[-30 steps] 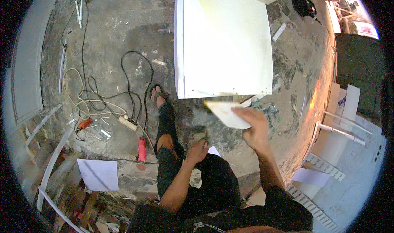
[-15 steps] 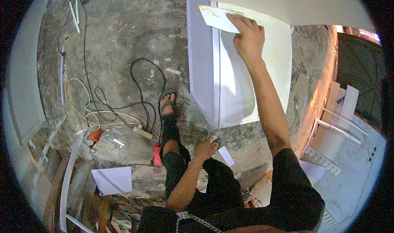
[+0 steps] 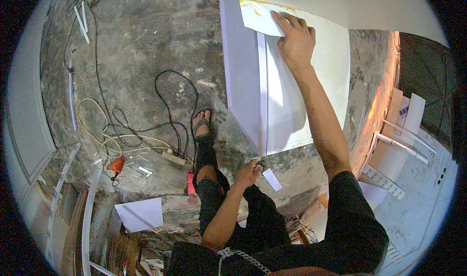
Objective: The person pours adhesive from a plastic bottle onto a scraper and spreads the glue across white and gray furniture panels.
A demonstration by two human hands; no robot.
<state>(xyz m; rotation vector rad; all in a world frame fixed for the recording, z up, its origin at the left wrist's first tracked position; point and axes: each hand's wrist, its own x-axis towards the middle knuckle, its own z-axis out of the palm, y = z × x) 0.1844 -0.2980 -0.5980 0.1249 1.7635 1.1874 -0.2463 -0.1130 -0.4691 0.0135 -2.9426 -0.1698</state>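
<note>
Place: rough workshop or building site | Signs: stained concrete floor (image 3: 141,37) – tangled cables (image 3: 146,130) – white panels (image 3: 292,96) – timber offcuts (image 3: 121,247)
</note>
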